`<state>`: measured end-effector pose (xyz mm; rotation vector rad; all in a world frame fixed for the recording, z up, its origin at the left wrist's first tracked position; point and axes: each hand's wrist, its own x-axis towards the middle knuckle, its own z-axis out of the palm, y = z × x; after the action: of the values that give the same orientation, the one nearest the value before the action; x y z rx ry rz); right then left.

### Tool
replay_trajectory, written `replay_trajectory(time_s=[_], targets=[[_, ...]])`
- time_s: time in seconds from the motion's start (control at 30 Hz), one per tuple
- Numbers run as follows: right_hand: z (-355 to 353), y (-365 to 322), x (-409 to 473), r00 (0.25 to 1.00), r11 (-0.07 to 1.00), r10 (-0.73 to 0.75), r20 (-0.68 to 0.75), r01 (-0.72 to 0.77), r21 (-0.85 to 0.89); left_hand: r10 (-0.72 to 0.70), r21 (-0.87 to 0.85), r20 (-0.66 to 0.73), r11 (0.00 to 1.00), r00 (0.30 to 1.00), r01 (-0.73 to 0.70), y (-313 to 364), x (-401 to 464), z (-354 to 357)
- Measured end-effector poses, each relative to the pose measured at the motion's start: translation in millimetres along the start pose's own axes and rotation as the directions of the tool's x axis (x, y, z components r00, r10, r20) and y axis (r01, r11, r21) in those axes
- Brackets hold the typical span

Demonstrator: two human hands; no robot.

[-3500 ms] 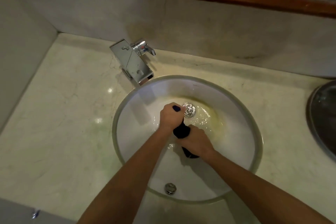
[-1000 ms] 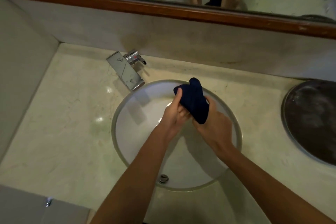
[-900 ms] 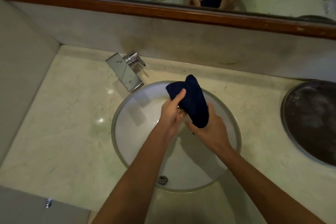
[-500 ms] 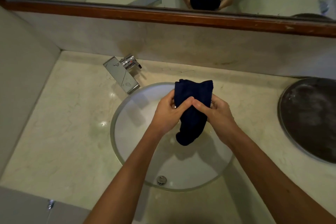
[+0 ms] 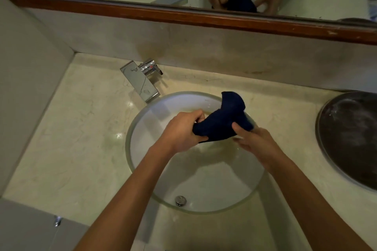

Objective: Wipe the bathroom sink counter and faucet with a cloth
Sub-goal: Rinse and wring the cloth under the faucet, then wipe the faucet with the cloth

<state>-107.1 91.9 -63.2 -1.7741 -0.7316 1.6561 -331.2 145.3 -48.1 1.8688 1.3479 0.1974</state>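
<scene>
A dark blue cloth (image 5: 222,120) is bunched above the round white sink (image 5: 155,171). My left hand (image 5: 183,130) grips its left end with curled fingers. My right hand (image 5: 253,140) pinches its right side, and a fold of cloth sticks up beyond the fingers. The chrome faucet (image 5: 140,82) stands at the sink's back left on the pale marble counter (image 5: 81,128), apart from both hands.
A dark round tray (image 5: 350,136) lies on the counter at the right. A wood-framed mirror (image 5: 183,16) runs along the back wall and reflects my hands. A side wall (image 5: 26,87) closes the left. A small overflow fitting (image 5: 181,200) sits in the basin's near side.
Both hands lifted the cloth out of the basin, opened it out, then bunched it sideways; its hanging end now points up and right instead of down.
</scene>
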Motion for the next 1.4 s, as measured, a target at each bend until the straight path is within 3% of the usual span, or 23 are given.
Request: replay_trajectory(time_s=[0.03, 0.07, 0.1, 0.13, 0.17, 0.2, 0.23, 0.3, 0.37, 0.5, 0.57, 0.67, 0.87, 1.0, 1.13, 1.27, 1.4], targets=[[-4.3, -1.6, -0.7, 0.993, 0.966, -0.033, -0.11, 0.004, -0.258, 0.013, 0.108, 0.018, 0.994, 1.0, -0.015, -1.6, -1.1, -5.7], [-5.8, -4.9, -1.9, 0.97, 0.886, -0.184, -0.158, 0.094, -0.454, 0.026, 0.206, 0.044, 0.978, 0.999, -0.034, -3.3, -2.2, -10.8], [-4.3, -9.5, -1.1, 0.912, 0.755, -0.401, -0.086, 0.276, -0.594, 0.034, 0.273, 0.073, 0.961, 0.997, -0.053, -3.9, -3.2, -15.3], [-0.1, -15.1, 2.6, 0.82, 0.576, -0.567, 0.078, 0.462, -0.674, 0.039, 0.308, 0.099, 0.949, 0.994, -0.068, -4.4, -3.9, -18.3], [5.6, -22.4, 7.6, 0.747, 0.41, -0.614, 0.256, 0.579, -0.705, 0.041, 0.319, 0.119, 0.944, 0.992, -0.078, -5.0, -4.8, -20.3], [10.7, -29.3, 14.6, 0.718, 0.315, -0.57, 0.399, 0.639, -0.702, 0.04, 0.297, 0.126, 0.952, 0.991, -0.076, -7.2, -5.9, -21.3], [14.9, -34.3, 23.2, 0.727, 0.286, -0.484, 0.487, 0.658, -0.697, 0.036, 0.246, 0.116, 0.967, 0.993, -0.064, -9.8, -8.0, -23.0], [22.0, -41.4, 35.9, 0.767, 0.32, -0.359, 0.532, 0.637, -0.702, -0.023, 0.084, 0.077, 0.996, 0.997, 0.016, -19.0, -12.6, -27.5], [25.6, -42.0, 44.1, 0.784, 0.418, -0.331, 0.524, 0.62, -0.664, -0.134, -0.101, 0.1, 0.984, 0.986, 0.144, -28.5, -18.9, -33.6], [46.3, -39.0, 45.7, 0.832, 0.624, -0.264, 0.489, 0.533, -0.571, -0.246, -0.381, 0.289, 0.857, 0.925, 0.347, -59.3, -31.7, -42.8], [56.7, -35.6, 45.9, 0.87, 0.741, -0.188, 0.455, 0.43, -0.515, -0.286, -0.502, 0.316, 0.759, 0.905, 0.415, -78.3, -42.1, -43.2], [71.0, -30.4, 48.2, 0.905, 0.869, -0.041, 0.424, 0.242, -0.431, -0.384, -0.625, 0.235, 0.644, 0.893, 0.441, -101.2, -60.5, -36.4], [116.6, -20.0, 38.1, 0.853, 0.957, 0.142, 0.502, 0.012, -0.29, -0.56, -0.791, -0.006, 0.51, 0.828, 0.339, -125.9, -91.3, -52.0], [175.2, 2.8, 9.9, 0.874, 0.958, 0.084, 0.479, 0.061, -0.279, -0.69, -0.712, -0.13, 0.565, 0.712, 0.417, -142.3, -147.4, -53.8], [245.9, 46.7, -26.8, 0.926, 0.904, -0.064, 0.372, 0.212, -0.371, -0.726, -0.536, -0.417, 0.682, 0.546, 0.498, -165.9, -199.0, -22.1], [285.8, 73.6, -25.8, 0.926, 0.773, -0.301, 0.228, 0.376, -0.51, -0.581, -0.368, -0.616, 0.809, 0.532, 0.457, -192.9, -193.7, 0.7], [310.7, 53.8, 15.4, 0.87, 0.72, -0.49, 0.047, 0.435, -0.541, -0.464, -0.201, -0.706, 0.856, 0.535, 0.476, -219.9, -131.2, -26.9]])
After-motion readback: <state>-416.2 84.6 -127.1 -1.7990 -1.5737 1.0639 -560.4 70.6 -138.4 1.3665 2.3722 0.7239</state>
